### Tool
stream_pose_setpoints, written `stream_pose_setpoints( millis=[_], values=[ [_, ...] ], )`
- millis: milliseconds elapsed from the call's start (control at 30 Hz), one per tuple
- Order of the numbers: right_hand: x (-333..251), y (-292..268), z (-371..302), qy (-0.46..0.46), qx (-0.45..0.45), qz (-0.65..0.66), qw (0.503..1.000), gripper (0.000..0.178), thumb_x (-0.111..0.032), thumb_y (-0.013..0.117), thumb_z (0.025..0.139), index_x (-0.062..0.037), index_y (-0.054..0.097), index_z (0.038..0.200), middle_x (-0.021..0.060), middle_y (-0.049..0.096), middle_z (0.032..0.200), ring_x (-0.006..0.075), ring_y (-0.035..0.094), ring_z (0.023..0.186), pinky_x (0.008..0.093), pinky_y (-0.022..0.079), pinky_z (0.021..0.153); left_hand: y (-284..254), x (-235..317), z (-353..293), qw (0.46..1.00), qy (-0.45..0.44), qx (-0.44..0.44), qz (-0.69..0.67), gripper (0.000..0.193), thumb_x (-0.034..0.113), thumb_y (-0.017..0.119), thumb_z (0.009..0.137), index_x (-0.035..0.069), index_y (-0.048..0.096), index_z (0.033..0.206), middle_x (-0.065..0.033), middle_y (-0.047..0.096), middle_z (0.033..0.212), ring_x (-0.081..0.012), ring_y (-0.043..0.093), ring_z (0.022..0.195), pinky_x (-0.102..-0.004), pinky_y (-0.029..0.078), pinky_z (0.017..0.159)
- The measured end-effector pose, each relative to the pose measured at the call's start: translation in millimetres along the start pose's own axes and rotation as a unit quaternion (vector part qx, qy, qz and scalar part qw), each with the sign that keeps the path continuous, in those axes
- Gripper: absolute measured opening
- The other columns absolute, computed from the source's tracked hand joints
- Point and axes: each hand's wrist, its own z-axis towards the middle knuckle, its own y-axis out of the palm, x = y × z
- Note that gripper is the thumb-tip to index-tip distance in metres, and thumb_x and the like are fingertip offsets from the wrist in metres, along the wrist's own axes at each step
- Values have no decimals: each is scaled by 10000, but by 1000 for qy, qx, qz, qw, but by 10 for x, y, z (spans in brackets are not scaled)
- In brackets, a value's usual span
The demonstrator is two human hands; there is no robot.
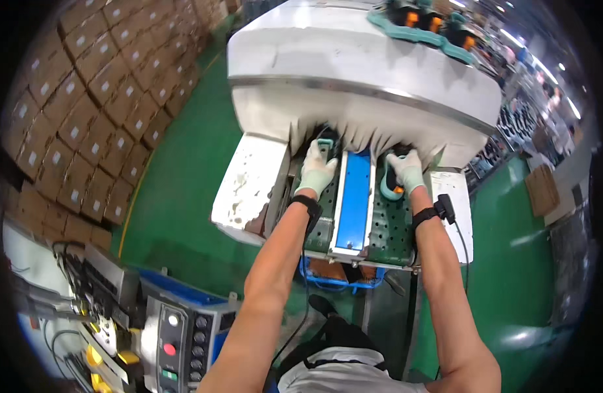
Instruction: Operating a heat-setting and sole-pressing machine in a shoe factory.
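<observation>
Both my hands wear pale gloves and reach to the fabric strip curtain (pixel 367 134) of a white machine housing. My left hand (pixel 317 171) is closed around a teal and black shoe-like piece (pixel 326 143), its far end in the curtain's shadow. To the right, my right hand (pixel 408 169) grips a second teal and black shoe-like piece (pixel 390 188) with an orange patch at its near end. Both pieces are over a perforated green conveyor (pixel 388 226), one on each side of a blue centre strip (pixel 354 203). Gloves hide much of each piece.
Several similar teal, black and orange pieces (pixel 422 33) stand on top of the white housing (pixel 360 59). Stacked cartons (pixel 85 124) line the left side. A control panel (pixel 180 347) with buttons is at lower left. A cable (pixel 465 245) hangs from my right wrist.
</observation>
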Motion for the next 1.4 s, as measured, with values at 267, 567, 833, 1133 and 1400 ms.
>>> stream_pose_setpoints(
  millis=[267,567,833,1133,1400],
  values=[
    [-1157,551,-2944,-292,-125,284,905,513,-87,577,1009,47,408,1474,180,473,1500,272,463,1379,373,378,1148,-1314,-501,-3379,979,-93,44,-177,415,227,638,971,12,576,1321,-206,635,1293,-358,636,1168,-427,504,1004],
    [-397,1929,-6167,-196,-786,68,583,529,-161,651,988,88,461,1415,224,533,1435,276,531,1327,369,398,1140,-2448,-102,-10353,600,-555,262,513,180,209,562,959,74,677,937,-161,663,934,-369,640,926,-464,525,809],
    [-126,2025,-7065,-377,-733,-140,548,541,-205,664,969,109,494,1375,230,595,1342,288,592,1214,387,448,1071,-1904,1057,-13062,272,-818,484,148,429,353,733,834,44,612,1106,-196,646,1176,-426,613,1100,-499,522,916],
    [-494,1675,-7462,-516,-675,-316,422,576,-232,708,900,131,543,1315,286,614,1312,345,598,1242,393,455,1067,-1408,769,-12788,309,-834,455,51,464,388,782,731,57,603,1001,-200,694,958,-389,688,902,-503,545,821],
    [-1346,734,-9359,-401,-866,-149,261,427,-267,600,1021,40,587,1318,143,672,1239,182,635,1122,326,496,1008,-2218,1114,-10746,464,-484,731,-128,538,326,833,733,-19,659,1107,-94,703,965,-176,648,891,-340,528,838]
  ],
)
